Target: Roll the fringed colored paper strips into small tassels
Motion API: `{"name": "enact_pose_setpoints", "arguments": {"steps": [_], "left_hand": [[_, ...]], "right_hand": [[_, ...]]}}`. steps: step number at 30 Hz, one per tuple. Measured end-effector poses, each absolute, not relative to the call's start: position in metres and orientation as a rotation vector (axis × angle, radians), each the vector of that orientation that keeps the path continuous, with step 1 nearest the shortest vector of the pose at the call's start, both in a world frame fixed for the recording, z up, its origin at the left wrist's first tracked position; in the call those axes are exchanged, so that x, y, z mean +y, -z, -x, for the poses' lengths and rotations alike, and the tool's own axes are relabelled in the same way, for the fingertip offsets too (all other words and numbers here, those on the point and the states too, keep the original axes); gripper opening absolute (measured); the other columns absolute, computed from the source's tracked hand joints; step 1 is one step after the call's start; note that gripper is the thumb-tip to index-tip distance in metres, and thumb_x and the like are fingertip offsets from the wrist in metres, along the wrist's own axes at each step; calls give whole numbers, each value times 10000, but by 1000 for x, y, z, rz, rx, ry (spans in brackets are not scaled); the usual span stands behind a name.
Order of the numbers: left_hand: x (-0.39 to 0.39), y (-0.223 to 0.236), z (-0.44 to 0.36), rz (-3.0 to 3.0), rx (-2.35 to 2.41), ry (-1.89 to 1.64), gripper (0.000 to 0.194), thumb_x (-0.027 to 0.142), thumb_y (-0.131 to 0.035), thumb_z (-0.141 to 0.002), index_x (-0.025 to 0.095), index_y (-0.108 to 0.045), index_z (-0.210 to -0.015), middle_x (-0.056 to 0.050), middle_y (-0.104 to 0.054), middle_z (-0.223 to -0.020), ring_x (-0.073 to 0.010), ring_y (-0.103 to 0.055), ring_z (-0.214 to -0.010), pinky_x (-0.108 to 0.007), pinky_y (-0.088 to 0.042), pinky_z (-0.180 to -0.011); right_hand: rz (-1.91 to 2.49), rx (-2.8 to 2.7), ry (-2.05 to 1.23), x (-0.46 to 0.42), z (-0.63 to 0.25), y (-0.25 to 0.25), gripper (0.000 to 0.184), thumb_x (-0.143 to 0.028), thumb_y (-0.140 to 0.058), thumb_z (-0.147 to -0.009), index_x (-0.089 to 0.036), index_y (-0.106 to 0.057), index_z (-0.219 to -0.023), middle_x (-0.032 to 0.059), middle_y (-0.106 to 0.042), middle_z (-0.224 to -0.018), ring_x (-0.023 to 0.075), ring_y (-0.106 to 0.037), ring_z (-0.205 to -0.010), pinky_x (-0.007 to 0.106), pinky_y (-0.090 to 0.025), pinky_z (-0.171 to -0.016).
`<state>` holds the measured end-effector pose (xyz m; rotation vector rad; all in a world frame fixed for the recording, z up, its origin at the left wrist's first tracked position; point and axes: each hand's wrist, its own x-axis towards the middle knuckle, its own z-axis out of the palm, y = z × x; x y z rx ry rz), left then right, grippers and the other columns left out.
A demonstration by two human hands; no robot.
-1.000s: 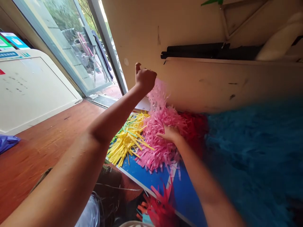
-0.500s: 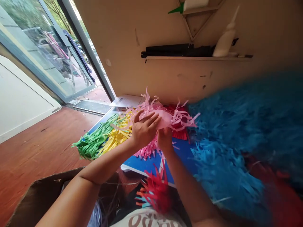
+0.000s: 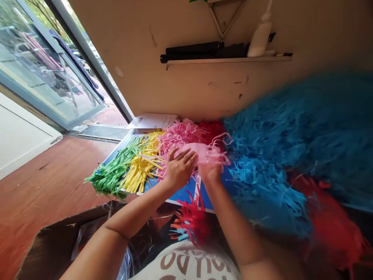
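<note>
On the blue board (image 3: 184, 195): left hand (image 3: 180, 169) open, fingers spread, touching one pink fringed paper (image 3: 196, 151); right hand (image 3: 210, 172) curled, gripping its lower edge. Four piles beside: green fringe (image 3: 112, 179), yellow fringe (image 3: 142, 171), pink fringe (image 3: 182, 135), red fringe (image 3: 212, 130).
</note>
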<state>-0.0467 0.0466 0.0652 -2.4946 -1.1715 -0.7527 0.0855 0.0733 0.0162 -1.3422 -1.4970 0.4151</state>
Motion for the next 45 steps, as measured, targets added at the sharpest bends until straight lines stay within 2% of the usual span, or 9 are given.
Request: {"name": "enact_pose_setpoints", "arguments": {"steps": [5,12,17,22,25,28,31,35,45], "left_hand": [[34,0,10,2780,-1122,499,330,168,-447,-978,213,-699,-1187,-55,-700,-1267,-224,-618,-1251,-475,-402,-1151],[4,52,-38,3100,-1010,141,290,132,-498,-940,51,-701,-1130,-200,-684,-1224,-282,-649,-1167,-439,-507,-1043],[-1,51,-43,3149,-985,94,227,153,-561,-914,78,-728,-1049,-224,-688,-1142,-292,-650,-1124,-428,-554,-949],[-5,42,-40,3115,-1119,30,290,115,-487,-935,40,-678,-1139,-240,-660,-1163,-298,-632,-1123,-415,-584,-860],[-6,39,-40,3115,-1194,-16,319,93,-451,-942,29,-664,-1172,-256,-642,-1206,-318,-620,-1153,-413,-592,-814],[-6,38,-42,3151,-1269,-99,325,103,-430,-960,55,-677,-1167,-240,-658,-1203,-316,-636,-1132,-398,-598,-776],[-6,39,-42,3149,-1290,-120,336,121,-436,-969,72,-662,-1212,-228,-647,-1247,-316,-613,-1188,-390,-589,-818],[-7,38,-40,3080,-1234,-77,375,83,-411,-955,6,-615,-1260,-277,-600,-1296,-337,-594,-1208,-411,-573,-807],[8,41,-15,3210,-1165,181,227,166,-507,-932,126,-707,-1032,-123,-735,-983,-251,-661,-939,-467,-436,-903]], "right_hand": [[1372,-1194,-550,11,-196,9,582,-279,-116,-1032,-149,-679,-965,126,-746,-972,200,-721,-894,442,-606,-774],[1769,-1098,-83,-102,-252,36,457,-369,-244,-992,-206,-528,-1311,190,-643,-1220,308,-622,-1182,579,-485,-1001],[1507,-2012,-363,-82,-186,55,488,-227,-433,-903,-162,-415,-1386,176,-592,-1366,272,-524,-1322,539,-395,-1123],[1955,-1774,-109,-53,-223,49,444,-309,-428,-927,-140,-490,-1333,221,-524,-1428,349,-447,-1375,689,-219,-1132],[2004,-1348,164,-58,-224,38,503,-382,-415,-961,-113,-453,-1384,275,-439,-1472,366,-380,-1415,641,-278,-1117],[1686,-1716,-290,-54,-192,40,539,-419,-262,-1017,-160,-370,-1477,208,-522,-1427,285,-454,-1380,524,-343,-1129],[1592,-2058,-580,-34,-178,48,560,-460,-214,-1023,-196,-401,-1480,154,-548,-1432,287,-449,-1388,594,-218,-1181],[2178,-1486,44,-25,-206,43,593,-504,-355,-986,-109,-490,-1408,258,-453,-1483,399,-409,-1390,700,-210,-1118],[1364,-2218,-295,-48,-213,67,424,-105,-499,-851,-176,-538,-1267,116,-699,-1227,241,-639,-1171,436,-426,-990]]}}
